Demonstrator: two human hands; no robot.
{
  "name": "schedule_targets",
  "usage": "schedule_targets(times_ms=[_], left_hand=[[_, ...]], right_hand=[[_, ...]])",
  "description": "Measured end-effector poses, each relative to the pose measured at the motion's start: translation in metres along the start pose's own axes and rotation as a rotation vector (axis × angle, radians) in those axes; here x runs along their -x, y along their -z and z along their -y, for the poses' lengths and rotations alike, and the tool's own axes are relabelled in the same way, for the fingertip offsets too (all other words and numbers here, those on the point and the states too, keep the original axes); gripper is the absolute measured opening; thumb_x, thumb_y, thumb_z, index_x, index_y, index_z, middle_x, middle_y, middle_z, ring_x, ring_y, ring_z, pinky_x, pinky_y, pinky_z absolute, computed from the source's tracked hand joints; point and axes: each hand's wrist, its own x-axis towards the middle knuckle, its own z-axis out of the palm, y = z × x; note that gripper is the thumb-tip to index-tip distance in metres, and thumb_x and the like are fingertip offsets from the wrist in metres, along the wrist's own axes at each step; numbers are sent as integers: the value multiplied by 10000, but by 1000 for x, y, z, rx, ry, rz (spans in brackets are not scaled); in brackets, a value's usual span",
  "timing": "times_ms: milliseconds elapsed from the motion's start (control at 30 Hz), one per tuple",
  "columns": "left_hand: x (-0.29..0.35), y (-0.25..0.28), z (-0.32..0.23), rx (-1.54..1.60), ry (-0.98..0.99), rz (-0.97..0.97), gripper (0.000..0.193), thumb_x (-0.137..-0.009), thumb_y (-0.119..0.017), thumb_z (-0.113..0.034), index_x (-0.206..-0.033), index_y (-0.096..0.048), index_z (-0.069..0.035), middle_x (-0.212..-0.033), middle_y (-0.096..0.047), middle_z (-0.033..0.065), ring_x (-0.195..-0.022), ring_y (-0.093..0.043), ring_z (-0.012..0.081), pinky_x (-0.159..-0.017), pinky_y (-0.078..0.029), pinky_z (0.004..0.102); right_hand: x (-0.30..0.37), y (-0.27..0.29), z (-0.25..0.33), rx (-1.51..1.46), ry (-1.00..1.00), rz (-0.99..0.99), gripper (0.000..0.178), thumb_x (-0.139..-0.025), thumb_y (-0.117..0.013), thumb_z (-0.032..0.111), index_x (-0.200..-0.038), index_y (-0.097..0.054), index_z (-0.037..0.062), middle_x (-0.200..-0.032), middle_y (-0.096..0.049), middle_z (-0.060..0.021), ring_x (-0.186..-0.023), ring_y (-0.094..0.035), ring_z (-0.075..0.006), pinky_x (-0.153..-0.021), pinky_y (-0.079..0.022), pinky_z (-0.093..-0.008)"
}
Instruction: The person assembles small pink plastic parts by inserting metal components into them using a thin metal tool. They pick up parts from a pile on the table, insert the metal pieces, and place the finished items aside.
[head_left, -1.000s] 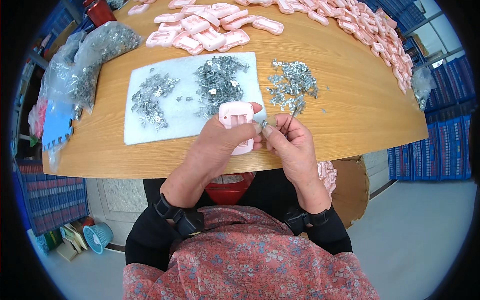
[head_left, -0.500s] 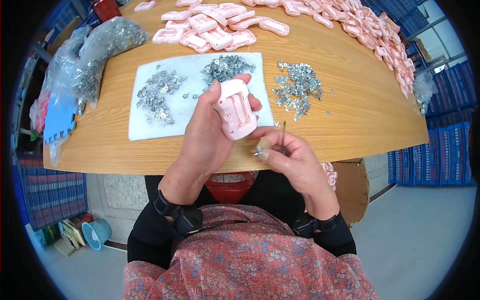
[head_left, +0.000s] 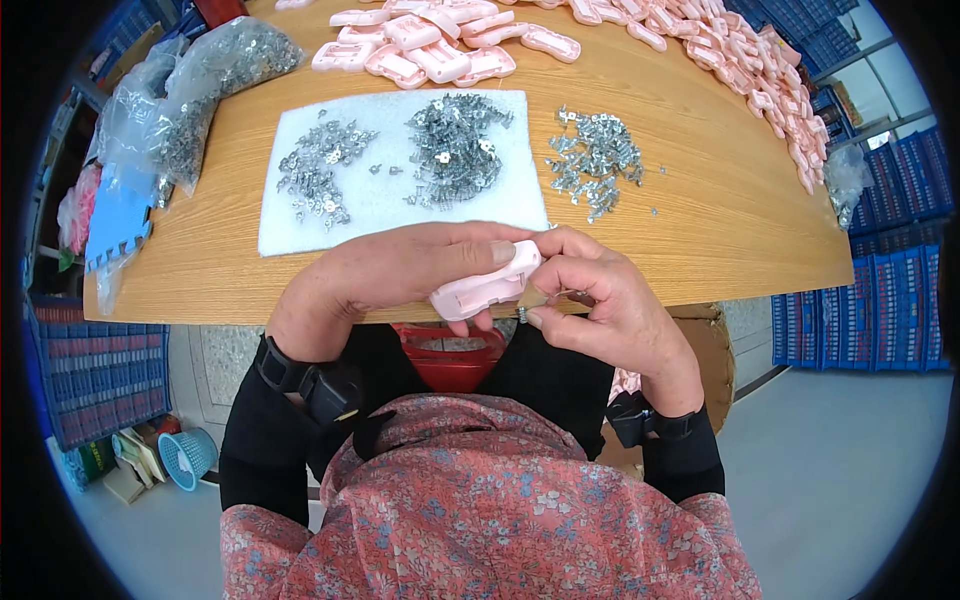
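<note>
My left hand (head_left: 390, 265) is closed round a pink plastic casing (head_left: 485, 293), now tilted on its side, with the thumb along its top edge. Beside its right end, my right hand (head_left: 625, 315) is closed, thumb and fingers pinching a small silvery metal piece (head_left: 522, 314). Something tan shows at those fingertips, too small to make out. Beyond my hands a white foam sheet (head_left: 385, 210) bears two heaps of small metal contact pieces, a left heap (head_left: 320, 170) and a denser right heap (head_left: 455, 150). Right of the sheet, a third heap (head_left: 597, 160) lies on the wood.
Pink casings (head_left: 440, 60) are piled at the back, and a long bank of them (head_left: 740, 70) curves along the right. Clear bags of metal pieces (head_left: 225, 80) and a blue foam mat (head_left: 120, 215) sit left on the wooden table (head_left: 700, 230). A cardboard box (head_left: 710, 350) stands below.
My left hand has lowered the casing toward the table's near edge and turned it from face-up onto its side. My right hand has come up against its right end.
</note>
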Motion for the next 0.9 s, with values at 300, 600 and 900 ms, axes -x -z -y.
schedule_targets(times_ms=[300,600,900], left_hand=[[-13,-11,40,581,-141,-163,498,-1051,-333,-343,-1480,-377,-95,-1028,-634,118,-829,-672,212,-674,-608,378],[-21,-22,48,607,-132,-254,470,-1057,-321,-339,-1443,-410,-85,-993,-620,102,-812,-666,196,-674,-614,389],[-25,-27,50,551,-130,-353,458,-1066,-301,-325,-1409,-425,-48,-981,-662,136,-789,-700,217,-676,-624,354]], right_hand=[[-8,-6,7,232,-85,-286,101,-837,-672,60,-903,-626,-1,-900,-610,-86,-768,-598,-173,-655,-477,-315],[-23,-17,1,491,-44,-284,124,-818,-690,90,-903,-650,10,-806,-632,-135,-772,-638,-318,-658,-506,-394],[-28,-29,4,786,13,-310,134,-812,-722,73,-904,-646,11,-784,-633,-133,-709,-648,-294,-621,-510,-376]])
